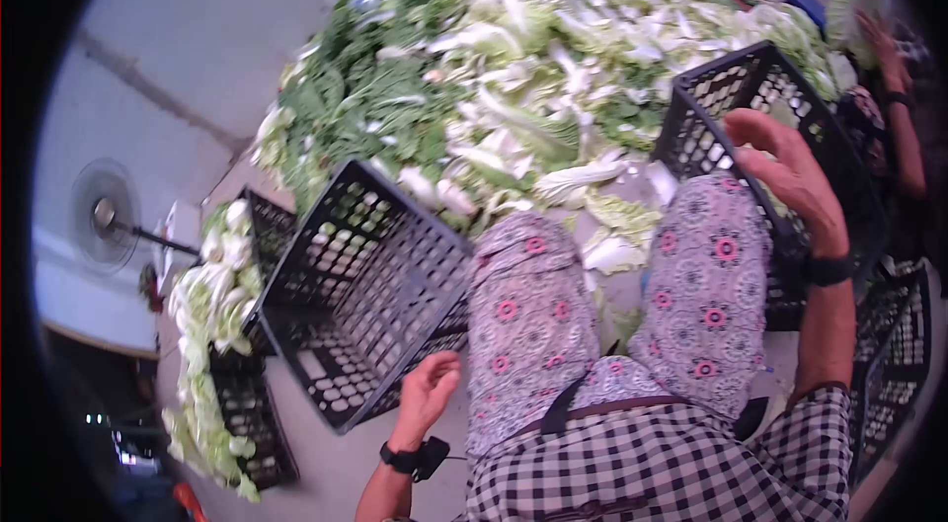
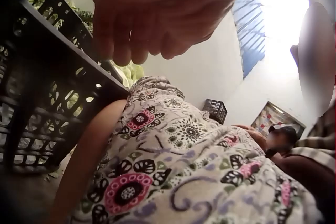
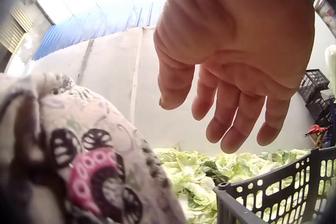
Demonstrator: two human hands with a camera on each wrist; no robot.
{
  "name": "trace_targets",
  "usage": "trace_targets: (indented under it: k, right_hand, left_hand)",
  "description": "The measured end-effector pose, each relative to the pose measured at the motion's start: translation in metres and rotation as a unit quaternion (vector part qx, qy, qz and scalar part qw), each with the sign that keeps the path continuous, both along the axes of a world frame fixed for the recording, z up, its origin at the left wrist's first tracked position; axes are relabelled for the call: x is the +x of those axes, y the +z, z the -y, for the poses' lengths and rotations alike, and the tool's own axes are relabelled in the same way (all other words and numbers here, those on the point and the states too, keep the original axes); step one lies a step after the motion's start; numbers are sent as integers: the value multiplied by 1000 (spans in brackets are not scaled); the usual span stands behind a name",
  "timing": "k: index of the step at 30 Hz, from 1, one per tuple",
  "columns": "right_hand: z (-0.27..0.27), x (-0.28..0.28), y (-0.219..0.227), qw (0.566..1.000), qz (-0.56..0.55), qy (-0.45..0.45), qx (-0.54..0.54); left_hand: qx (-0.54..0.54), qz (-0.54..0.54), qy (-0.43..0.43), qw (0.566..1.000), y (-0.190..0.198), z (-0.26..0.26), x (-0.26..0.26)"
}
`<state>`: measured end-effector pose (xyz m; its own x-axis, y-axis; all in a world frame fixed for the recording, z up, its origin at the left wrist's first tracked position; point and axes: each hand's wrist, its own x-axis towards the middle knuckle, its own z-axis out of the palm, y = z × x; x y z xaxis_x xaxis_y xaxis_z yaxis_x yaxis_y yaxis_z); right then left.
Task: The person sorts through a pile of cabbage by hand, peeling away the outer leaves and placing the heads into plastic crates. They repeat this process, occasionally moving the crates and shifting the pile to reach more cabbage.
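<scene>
In the head view the left hand (image 1: 431, 386) hangs by the near corner of an empty black crate (image 1: 380, 275), fingers loosely bent, holding nothing; the left wrist view shows its fingers (image 2: 139, 45) relaxed beside the crate wall (image 2: 58, 71). My right hand (image 1: 785, 166) is above the near side of a second black crate (image 1: 736, 68), right of the knees. Its fingers (image 3: 228, 111) hang apart with nothing between them in the right wrist view. What lies in the second crate is mostly hidden. A large pile of cabbage leaves (image 1: 523, 58) spreads beyond both crates.
Whole cabbages (image 1: 212, 295) lie on crates at the left, near a standing fan (image 1: 104, 216). Another person's hand (image 1: 886, 53) is at a cabbage (image 1: 857, 3) at the upper right. More black crates (image 1: 894, 354) stand at the right edge. Loose leaves (image 1: 612, 250) lie between the knees.
</scene>
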<state>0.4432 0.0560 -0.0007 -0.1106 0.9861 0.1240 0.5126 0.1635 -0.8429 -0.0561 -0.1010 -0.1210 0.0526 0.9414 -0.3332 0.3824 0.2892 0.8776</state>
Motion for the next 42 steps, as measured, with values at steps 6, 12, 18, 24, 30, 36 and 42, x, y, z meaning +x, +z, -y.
trace_targets:
  k: [6,12,18,24,30,36,42]
  right_hand:
    - [5,-7,-1,996,-74,35,-35]
    - [4,-14,6,996,-58,62,-27]
    - [0,-33,11,996,-40,75,-14]
    - [-5,-35,10,995,6,97,-33]
    - [-7,-41,26,992,17,120,-30]
    - [-13,-50,35,992,9,125,-15]
    - [-16,-52,34,991,15,134,-19]
  left_hand:
    - [-177,266,312,895,-34,38,-30]
    - [-136,386,496,766,-54,56,-89]
    - [-145,445,540,700,-54,31,-84]
    - [-107,494,513,694,-52,32,-82]
    - [-73,504,496,703,-50,34,-76]
    - [-57,501,478,719,-53,48,-68]
    - [-52,515,455,724,-59,59,-63]
